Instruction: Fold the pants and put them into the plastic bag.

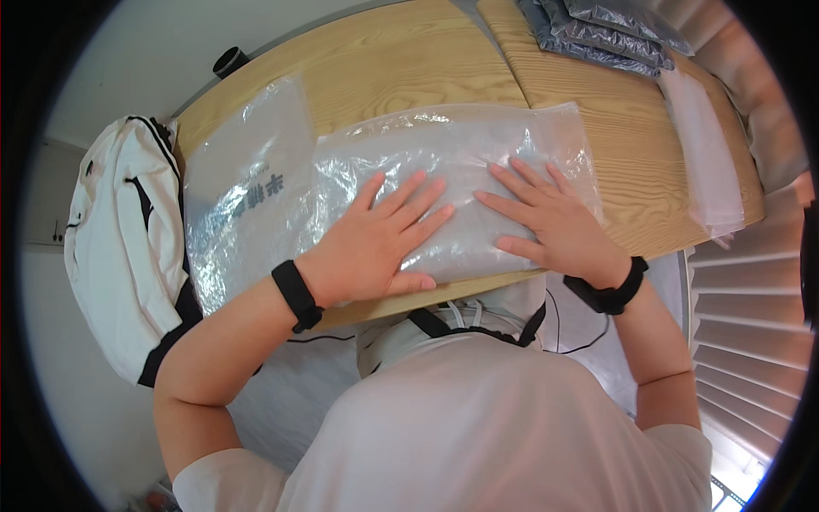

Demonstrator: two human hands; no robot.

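Observation:
A large, clear plastic bag (461,132) lies flat across the table in front of me, its surface wrinkled and shiny. My left hand (363,243) rests on its left half, fingers stretched out and spread, palm down near the table's front edge. On the right half, my right hand (567,230) also lies flat with its fingers apart. Whether something pale is inside this bag I cannot tell. Beside it on the left is another clear plastic bag (247,154) with dark printing. The two bags meet or overlap near my left hand.
Folded dark items in clear bags (601,38) are stacked at the far right of the wooden table (401,55). A strip of clear plastic bags (704,154) hangs toward the right edge. A white and black jacket (128,247) is at the left, and a black cylinder (229,62) stands beyond the back edge.

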